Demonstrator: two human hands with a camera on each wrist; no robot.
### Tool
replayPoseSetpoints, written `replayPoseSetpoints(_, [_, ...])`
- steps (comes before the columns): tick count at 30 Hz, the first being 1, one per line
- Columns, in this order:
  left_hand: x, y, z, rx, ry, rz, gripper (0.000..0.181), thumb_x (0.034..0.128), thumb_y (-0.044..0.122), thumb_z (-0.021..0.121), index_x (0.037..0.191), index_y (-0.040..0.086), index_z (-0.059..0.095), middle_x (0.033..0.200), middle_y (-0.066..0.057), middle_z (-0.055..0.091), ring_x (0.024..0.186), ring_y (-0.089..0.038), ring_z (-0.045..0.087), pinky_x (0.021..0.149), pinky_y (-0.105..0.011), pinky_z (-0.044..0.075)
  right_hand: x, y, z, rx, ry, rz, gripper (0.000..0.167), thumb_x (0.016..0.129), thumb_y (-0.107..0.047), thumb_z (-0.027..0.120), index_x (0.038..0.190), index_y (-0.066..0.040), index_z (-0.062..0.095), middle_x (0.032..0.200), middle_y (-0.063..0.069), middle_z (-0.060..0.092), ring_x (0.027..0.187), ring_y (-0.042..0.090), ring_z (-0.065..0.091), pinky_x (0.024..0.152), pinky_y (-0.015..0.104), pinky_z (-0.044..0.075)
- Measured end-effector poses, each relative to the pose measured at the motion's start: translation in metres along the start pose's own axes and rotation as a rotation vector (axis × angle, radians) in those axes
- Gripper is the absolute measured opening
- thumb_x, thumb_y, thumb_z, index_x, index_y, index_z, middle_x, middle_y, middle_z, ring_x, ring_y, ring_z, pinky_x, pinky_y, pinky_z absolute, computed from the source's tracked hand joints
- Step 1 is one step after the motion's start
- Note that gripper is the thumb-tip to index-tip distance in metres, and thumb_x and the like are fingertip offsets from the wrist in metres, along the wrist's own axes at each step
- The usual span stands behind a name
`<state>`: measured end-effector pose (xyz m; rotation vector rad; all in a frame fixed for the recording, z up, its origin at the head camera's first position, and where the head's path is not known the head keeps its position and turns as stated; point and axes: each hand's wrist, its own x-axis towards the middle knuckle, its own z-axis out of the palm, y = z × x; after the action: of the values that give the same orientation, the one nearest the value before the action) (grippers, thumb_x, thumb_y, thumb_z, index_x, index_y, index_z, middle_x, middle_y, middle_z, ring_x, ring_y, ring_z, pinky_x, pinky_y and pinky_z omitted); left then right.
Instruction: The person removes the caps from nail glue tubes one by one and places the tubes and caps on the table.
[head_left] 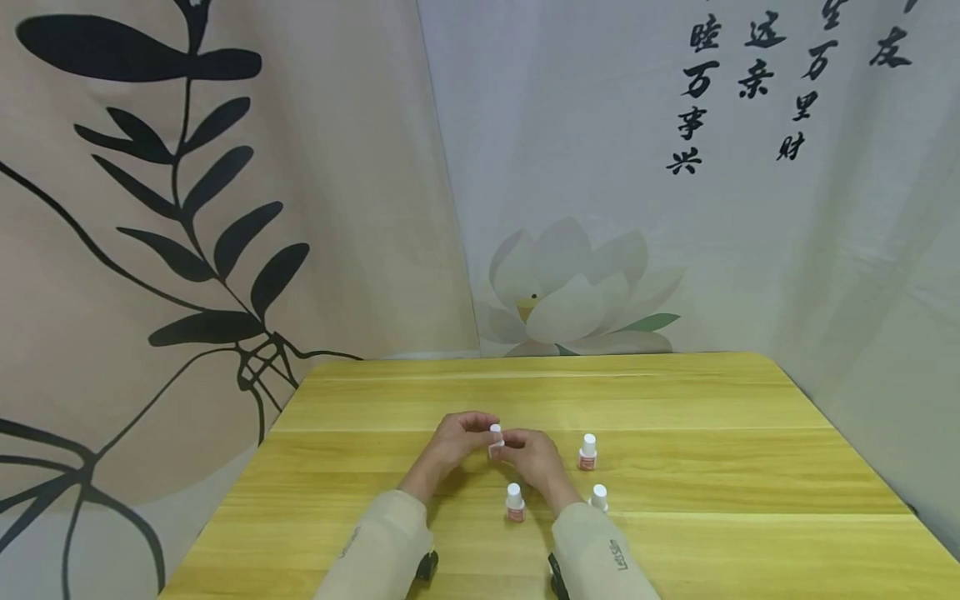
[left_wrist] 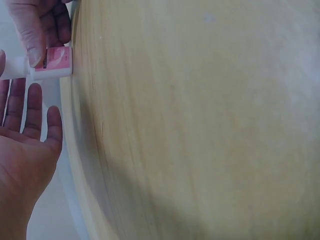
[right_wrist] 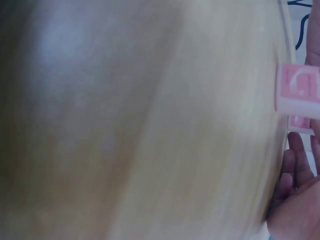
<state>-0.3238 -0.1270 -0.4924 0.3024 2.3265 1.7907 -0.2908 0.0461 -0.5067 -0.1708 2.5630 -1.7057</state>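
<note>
Between both hands a small white bottle with a pink label point(left_wrist: 57, 60) is held upright just above or on the table; which, I cannot tell. My left hand point(head_left: 456, 437) has its thumb and a finger at the white cap point(left_wrist: 14, 67), its other fingers spread loosely. On the bottle's labelled body, my right hand point(head_left: 531, 460) pinches with thumb and fingers. Close to my right hand stand similar bottles: one at its right point(head_left: 588, 454), one nearer between the forearms point(head_left: 515, 504), and another bottle point(head_left: 598, 497) partly hidden by the right sleeve.
The wooden table point(head_left: 720, 442) spreads out around the hands. Behind it hang curtains with a dark plant print point(head_left: 187, 217), a pale flower point(head_left: 577, 292) and black writing point(head_left: 690, 125). In the right wrist view a pink-labelled bottle point(right_wrist: 300, 87) shows at the right edge.
</note>
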Motion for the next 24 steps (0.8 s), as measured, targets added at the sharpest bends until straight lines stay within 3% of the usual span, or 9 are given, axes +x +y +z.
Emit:
replayPoseSetpoints(15, [-0.001,-0.0007,-0.0061,0.013,-0.057,-0.001,0.045,0.0871,0.019,0.076,0.125,-0.001,0.064,0.118,-0.006,0.068,0.115,-0.025,0.058,0.105,-0.05,0.039,-0.0001,-0.0012,0.0002,0.009,0.006,0.013,0.023,0.089,-0.024,0.075,0.108,-0.012,0.075,0.113,0.004,0.072,0.113,0.029,0.061,0.099,0.052,0.044])
replayPoseSetpoints(24, [-0.0007,0.0001,-0.007,-0.003,-0.057,0.009,0.042,0.0871,0.016,0.074,0.125,-0.001,0.065,0.121,-0.008,0.068,0.118,-0.027,0.056,0.107,-0.054,0.035,0.0004,-0.0008,0.0008,0.013,0.01,0.012,0.024,0.089,-0.025,0.076,0.109,-0.012,0.075,0.113,0.005,0.072,0.113,0.029,0.061,0.098,0.051,0.045])
